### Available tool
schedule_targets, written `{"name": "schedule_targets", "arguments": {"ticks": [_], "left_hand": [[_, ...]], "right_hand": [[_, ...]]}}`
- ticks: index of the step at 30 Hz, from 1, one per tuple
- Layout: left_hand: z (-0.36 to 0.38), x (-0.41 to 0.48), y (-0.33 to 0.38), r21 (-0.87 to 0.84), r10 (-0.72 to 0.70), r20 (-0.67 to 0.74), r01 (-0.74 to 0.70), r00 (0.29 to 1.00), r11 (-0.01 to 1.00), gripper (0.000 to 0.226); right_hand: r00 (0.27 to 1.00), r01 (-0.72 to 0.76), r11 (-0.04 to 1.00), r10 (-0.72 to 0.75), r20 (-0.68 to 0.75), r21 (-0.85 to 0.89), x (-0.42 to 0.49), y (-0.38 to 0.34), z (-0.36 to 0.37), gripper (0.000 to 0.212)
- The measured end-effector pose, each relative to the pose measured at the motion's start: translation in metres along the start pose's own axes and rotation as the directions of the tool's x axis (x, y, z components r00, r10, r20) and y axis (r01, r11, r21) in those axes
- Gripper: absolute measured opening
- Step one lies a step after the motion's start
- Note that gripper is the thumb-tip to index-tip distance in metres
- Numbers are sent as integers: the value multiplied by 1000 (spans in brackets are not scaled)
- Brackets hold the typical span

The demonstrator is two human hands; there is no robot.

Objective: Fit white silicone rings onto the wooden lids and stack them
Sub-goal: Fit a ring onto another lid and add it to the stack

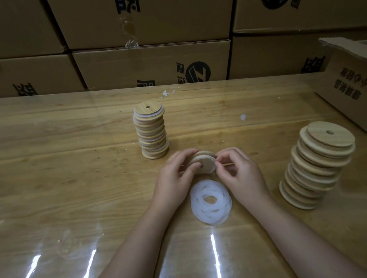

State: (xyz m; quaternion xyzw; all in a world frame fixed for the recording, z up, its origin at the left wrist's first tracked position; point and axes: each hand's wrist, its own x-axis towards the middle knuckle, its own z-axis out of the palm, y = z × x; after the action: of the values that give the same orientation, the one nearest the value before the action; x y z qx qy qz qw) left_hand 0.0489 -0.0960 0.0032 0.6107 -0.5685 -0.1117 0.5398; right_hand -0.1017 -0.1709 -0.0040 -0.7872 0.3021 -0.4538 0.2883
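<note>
Wooden lid (203,165), mid-bench (71,168), is gripped by the left hand (174,176) at its 9 o'clock while the right hand (237,174) pinches a white silicone ring (212,159) at 3 o'clock; loose rings (198,205) lie at 6 o'clock.

open table (73,190) between lid stacks (151,132)

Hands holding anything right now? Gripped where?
One wooden lid, tilted: left hand grips its left rim, right hand pinches the white ring at its right rim.
</note>
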Motion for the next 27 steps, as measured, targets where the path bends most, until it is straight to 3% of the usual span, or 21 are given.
{"name": "schedule_targets", "arguments": {"ticks": [11, 27], "left_hand": [[0, 2, 0, 68, 72, 3, -72, 997, 995, 29], [-1, 1, -1, -55, -44, -3, 44, 999, 998, 36]], "right_hand": [[998, -58, 998, 58, -32, -1, 0, -1, 1, 15], [998, -56, 998, 56, 5, -22, 1, 1, 1, 21]]}}
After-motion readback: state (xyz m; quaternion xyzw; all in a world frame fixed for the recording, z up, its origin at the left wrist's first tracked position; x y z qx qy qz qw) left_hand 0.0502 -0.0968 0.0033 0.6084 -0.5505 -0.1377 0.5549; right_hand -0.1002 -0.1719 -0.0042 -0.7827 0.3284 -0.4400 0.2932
